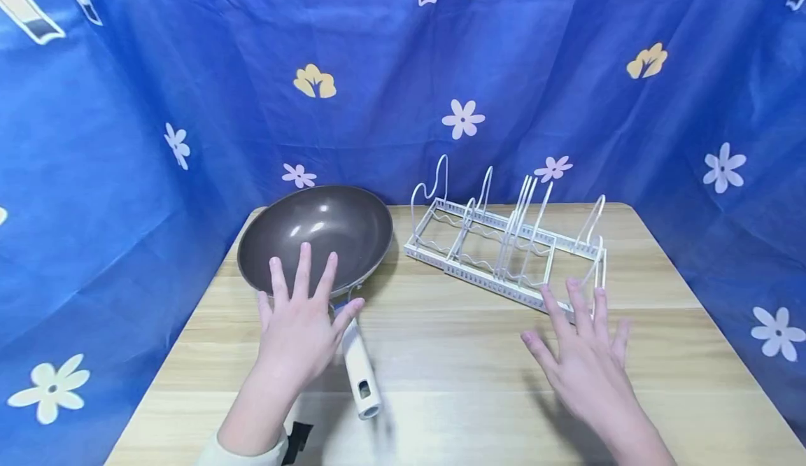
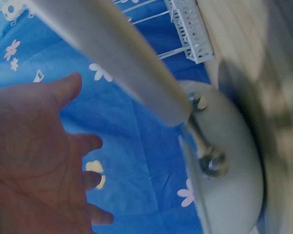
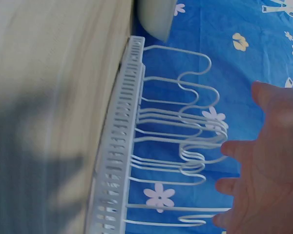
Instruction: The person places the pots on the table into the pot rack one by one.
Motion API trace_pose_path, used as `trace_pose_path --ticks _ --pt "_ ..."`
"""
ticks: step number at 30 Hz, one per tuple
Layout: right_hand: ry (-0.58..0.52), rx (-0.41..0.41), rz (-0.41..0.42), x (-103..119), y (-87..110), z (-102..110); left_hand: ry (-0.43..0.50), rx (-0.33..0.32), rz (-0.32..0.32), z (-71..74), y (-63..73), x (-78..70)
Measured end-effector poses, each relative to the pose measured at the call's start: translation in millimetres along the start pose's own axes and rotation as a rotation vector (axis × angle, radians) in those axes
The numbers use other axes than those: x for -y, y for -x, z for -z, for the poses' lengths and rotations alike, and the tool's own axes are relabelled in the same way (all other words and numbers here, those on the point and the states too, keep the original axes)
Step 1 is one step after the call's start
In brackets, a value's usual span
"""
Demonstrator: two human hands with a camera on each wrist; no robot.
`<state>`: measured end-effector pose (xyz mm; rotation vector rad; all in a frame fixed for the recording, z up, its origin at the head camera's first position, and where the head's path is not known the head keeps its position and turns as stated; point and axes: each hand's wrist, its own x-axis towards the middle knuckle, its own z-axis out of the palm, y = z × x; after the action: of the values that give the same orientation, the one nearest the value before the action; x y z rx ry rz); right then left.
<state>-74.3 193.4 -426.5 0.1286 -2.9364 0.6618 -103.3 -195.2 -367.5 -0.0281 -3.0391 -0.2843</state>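
A dark-coated frying pan (image 1: 340, 224) with a pale outside (image 2: 234, 161) sits at the back left of the table, its white handle (image 1: 360, 371) pointing toward me. My left hand (image 1: 296, 336) hovers palm down with fingers spread, just left of the handle and overlapping the pan's near rim in the head view. At the back right stands a white wire pan rack (image 1: 491, 280), its upright loops (image 3: 200, 87) rising from a slotted base. Near the rack's front right corner is my right hand (image 1: 582, 364), fingers spread and holding nothing.
The light wooden table (image 1: 453, 382) has a blue cloth with flowers (image 1: 390, 67) hanging behind it and at both sides. A gap of bare wood separates the pan from the rack. A small black piece (image 1: 298, 441) shows by the left sleeve.
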Motion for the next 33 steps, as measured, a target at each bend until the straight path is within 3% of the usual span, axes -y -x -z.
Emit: trace_pose_path --ticks 6,11,14,19,25,30,33 --pt "-0.064 0.000 0.037 8.3 -1.8 -6.8 0.015 -0.053 0.020 2.1 6.4 11.6" --pt "-0.149 0.022 0.094 28.5 2.1 -14.8 0.205 -0.157 0.068 2.2 18.7 23.2" --pt "-0.230 0.055 0.157 46.3 4.9 -22.9 0.345 -0.132 0.129 0.8 26.6 30.9" --pt "-0.477 0.242 0.192 81.1 5.3 -35.3 0.552 0.019 0.247 -6.6 32.6 46.5" --pt "-0.890 0.588 0.170 119.8 -8.0 -56.5 0.935 0.245 0.331 -27.8 27.6 53.3" --pt "-1.182 0.828 0.044 147.2 -16.1 -73.2 1.281 0.506 0.243 -46.4 16.7 57.9" --pt "-1.257 0.903 -0.029 157.6 -16.8 -80.8 1.462 0.674 0.176 -52.8 8.9 63.6"
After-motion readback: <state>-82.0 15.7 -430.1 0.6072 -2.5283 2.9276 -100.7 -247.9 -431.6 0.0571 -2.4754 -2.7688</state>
